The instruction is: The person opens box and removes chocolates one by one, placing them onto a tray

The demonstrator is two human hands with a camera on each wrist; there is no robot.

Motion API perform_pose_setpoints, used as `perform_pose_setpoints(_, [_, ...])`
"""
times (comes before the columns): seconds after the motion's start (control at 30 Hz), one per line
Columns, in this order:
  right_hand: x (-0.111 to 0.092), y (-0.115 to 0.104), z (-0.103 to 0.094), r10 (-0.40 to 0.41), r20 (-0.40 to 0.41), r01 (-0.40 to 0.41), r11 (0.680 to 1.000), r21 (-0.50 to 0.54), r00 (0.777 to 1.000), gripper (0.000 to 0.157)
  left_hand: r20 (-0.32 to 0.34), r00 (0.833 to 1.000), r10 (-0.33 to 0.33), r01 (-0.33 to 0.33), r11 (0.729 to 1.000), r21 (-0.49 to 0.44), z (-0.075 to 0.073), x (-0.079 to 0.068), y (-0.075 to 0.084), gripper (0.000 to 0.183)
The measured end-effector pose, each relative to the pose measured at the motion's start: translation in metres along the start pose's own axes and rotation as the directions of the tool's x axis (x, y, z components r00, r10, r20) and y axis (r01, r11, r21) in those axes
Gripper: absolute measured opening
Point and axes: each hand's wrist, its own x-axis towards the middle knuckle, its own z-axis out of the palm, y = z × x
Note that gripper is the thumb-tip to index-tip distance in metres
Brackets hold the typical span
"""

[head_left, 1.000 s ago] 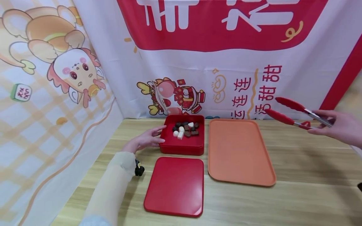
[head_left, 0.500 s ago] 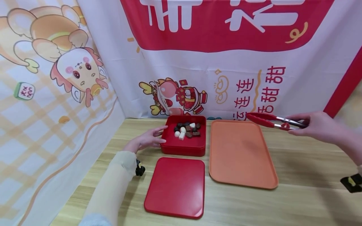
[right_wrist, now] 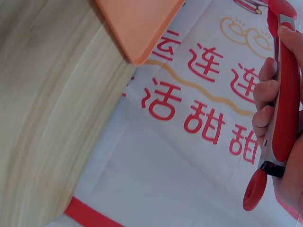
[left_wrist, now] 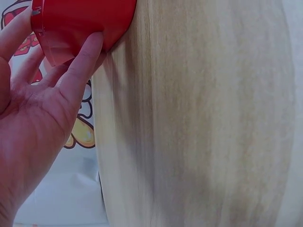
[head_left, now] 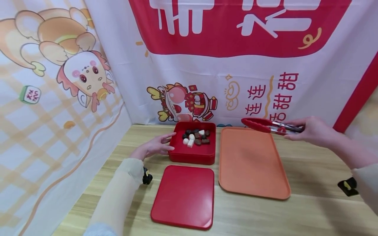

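At the back of the table stands a red square box with several chocolates inside, some dark brown, some white. My left hand touches its left wall with spread fingers; the left wrist view has those fingers lying against the red side. In my right hand I grip a pair of red-tipped metal tongs, held above the far end of the orange tray. The tong tips point left toward the box, close together, with nothing seen between them. Their red handle lies in my palm in the right wrist view.
A flat red lid lies in front of the box, just left of the tray. Behind the wooden table hangs a printed white and red cloth, and another patterned cloth covers the left side.
My right hand has carried the tongs leftward, from right of the tray to over its far end. Their tips have come from spread apart to close together. My left hand stays at the box.
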Motion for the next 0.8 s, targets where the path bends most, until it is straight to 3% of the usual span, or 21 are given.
perform_pose_setpoints(0.17, [0.002, -0.004, 0.006, -0.023, -0.05, 0.023, 1.0, -0.006, 0.998, 0.069, -0.004, 1.0, 0.015, -0.015, 1.0, 0.01, 0.004, 0.005, 0.001, 0.076])
perform_pose_setpoints(0.4, [0.013, -0.018, 0.013, 0.004, 0.037, -0.004, 1.0, -0.016, 0.999, 0.078, -0.002, 0.999, 0.033, -0.033, 0.999, -0.011, 0.005, 0.005, -0.004, 0.076])
perform_pose_setpoints(0.63, [0.037, -0.036, 0.024, -0.131, 0.052, 0.137, 0.981, -0.14, 0.99, 0.065, -0.009, 0.999, 0.045, -0.046, 0.998, -0.043, 0.004, 0.0, -0.008, 0.078])
perform_pose_setpoints(0.8, [0.051, -0.047, 0.035, -0.144, 0.054, 0.151, 0.974, -0.168, 0.988, 0.066, -0.013, 0.998, 0.054, -0.055, 0.996, -0.064, 0.003, -0.001, -0.009, 0.079])
